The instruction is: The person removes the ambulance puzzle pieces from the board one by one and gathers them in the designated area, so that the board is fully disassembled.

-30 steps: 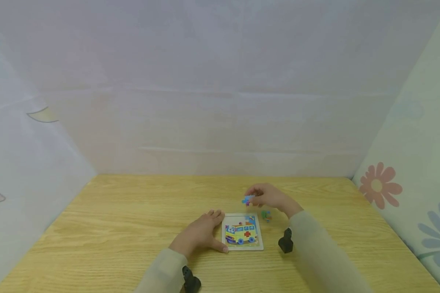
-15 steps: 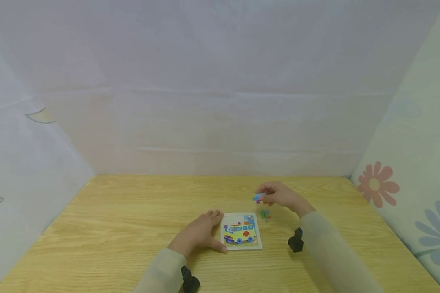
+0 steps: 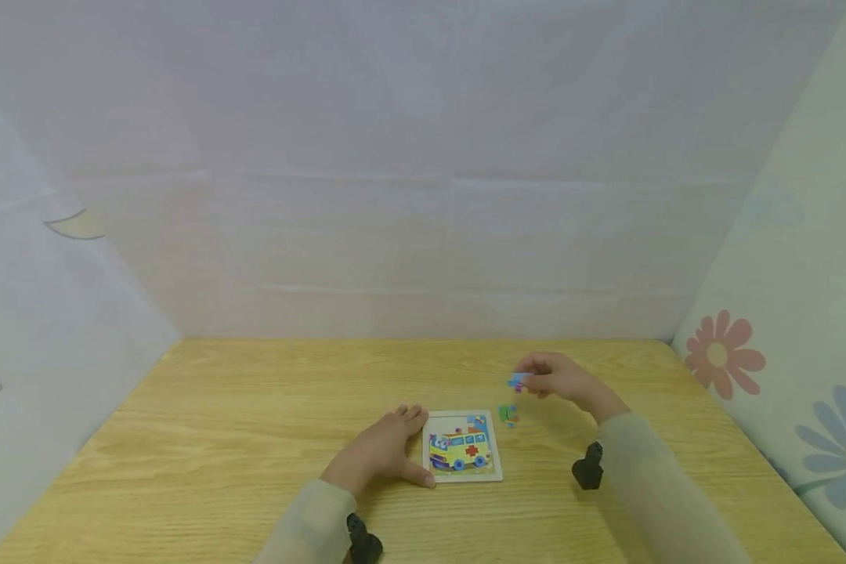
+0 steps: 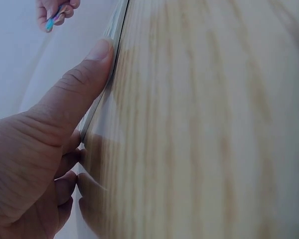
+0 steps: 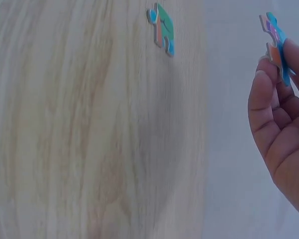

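A square jigsaw puzzle board (image 3: pixel 463 478) with a pale frame lies on the table, showing a yellow ambulance picture; bare backing shows at its upper left. Along the board's left edge rests my left hand (image 3: pixel 388 448), thumb straight at the near corner and fingers at the far one. My right hand (image 3: pixel 560 381) pinches a blue, pink and orange puzzle piece (image 3: pixel 518 381) between thumb and fingers, raised above the table beyond the board. Just right of the board lies a loose green puzzle piece (image 3: pixel 507 415), with blue and orange parts, also in the right wrist view.
The wooden table (image 3: pixel 254 407) ends at a pale cloth backdrop (image 3: pixel 423 235) behind. Cloth sides with printed flowers (image 3: pixel 724 355) stand to the right. Black wrist mounts (image 3: pixel 588 468) sit on both sleeves.
My right hand has moved to the right with the pinched puzzle piece, away from above the board's far edge. The left hand stays at the board, and the green piece lies still.
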The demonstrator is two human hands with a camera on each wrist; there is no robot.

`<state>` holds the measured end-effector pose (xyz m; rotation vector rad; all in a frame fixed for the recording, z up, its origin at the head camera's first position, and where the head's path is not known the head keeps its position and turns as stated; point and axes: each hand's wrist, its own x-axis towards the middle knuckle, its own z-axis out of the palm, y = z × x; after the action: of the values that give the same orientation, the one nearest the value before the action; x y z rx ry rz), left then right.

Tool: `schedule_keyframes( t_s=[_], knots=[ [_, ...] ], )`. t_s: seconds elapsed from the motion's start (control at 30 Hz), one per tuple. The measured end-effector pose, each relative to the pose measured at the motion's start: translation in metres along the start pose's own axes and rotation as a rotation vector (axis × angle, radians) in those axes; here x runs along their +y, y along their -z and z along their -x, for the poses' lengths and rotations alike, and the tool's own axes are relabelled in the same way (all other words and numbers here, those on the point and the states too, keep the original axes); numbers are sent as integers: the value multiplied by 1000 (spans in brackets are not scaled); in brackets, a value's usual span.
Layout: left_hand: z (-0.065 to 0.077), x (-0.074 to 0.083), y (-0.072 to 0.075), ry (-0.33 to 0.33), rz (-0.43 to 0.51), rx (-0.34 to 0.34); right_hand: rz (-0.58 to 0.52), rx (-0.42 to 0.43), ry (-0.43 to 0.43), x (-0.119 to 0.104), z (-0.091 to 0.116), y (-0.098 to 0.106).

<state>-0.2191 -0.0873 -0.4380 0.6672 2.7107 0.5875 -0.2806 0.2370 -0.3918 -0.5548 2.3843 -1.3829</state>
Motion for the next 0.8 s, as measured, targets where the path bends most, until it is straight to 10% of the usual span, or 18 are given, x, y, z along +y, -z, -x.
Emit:
schedule_keyframes(
  t_s=[0.8],
  knots=[
    [3,2,1,-15,8,4,-5,-5,-149,46,12,3]
  ],
)
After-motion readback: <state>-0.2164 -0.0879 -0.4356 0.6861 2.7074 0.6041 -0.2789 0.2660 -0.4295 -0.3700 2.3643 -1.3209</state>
